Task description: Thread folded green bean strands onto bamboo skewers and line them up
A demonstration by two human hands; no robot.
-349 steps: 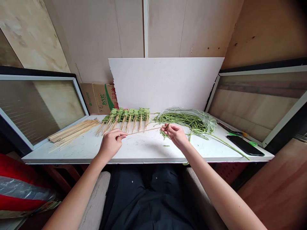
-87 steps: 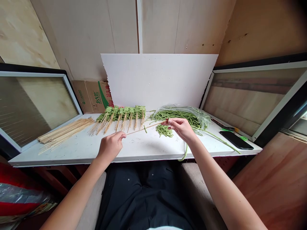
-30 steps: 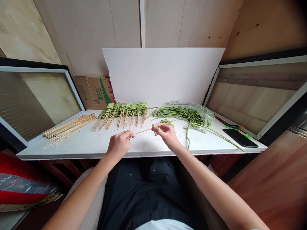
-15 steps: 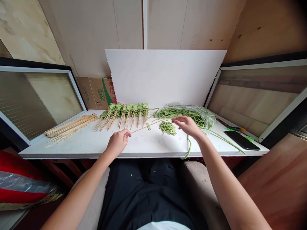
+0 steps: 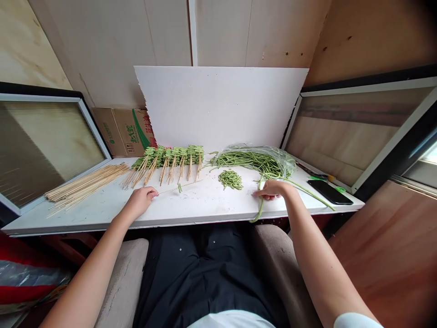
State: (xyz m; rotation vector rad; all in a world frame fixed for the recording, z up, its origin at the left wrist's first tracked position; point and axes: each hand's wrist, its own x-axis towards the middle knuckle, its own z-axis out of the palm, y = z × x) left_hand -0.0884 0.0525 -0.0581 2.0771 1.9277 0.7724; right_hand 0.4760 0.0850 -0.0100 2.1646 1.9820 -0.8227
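My left hand (image 5: 140, 201) pinches the near end of a bamboo skewer (image 5: 180, 185) that carries one short green bean piece. My right hand (image 5: 272, 189) rests on the white table (image 5: 191, 209), its fingers closed on a long green bean (image 5: 260, 203) that droops over the front edge. A small heap of cut bean pieces (image 5: 231, 179) lies between my hands. Behind it sits a clear plastic bag of long beans (image 5: 254, 161).
A row of finished bean skewers (image 5: 169, 161) lies at the back left, with a bundle of bare skewers (image 5: 83, 185) further left. A black phone (image 5: 329, 192) and scissors (image 5: 316, 172) lie at the right. A cardboard box (image 5: 123, 132) and a white board (image 5: 218, 107) stand behind.
My right hand let go of the skewer's tip, swung right and came down on the long bean at the table's edge. My left hand shifted left with the skewer.
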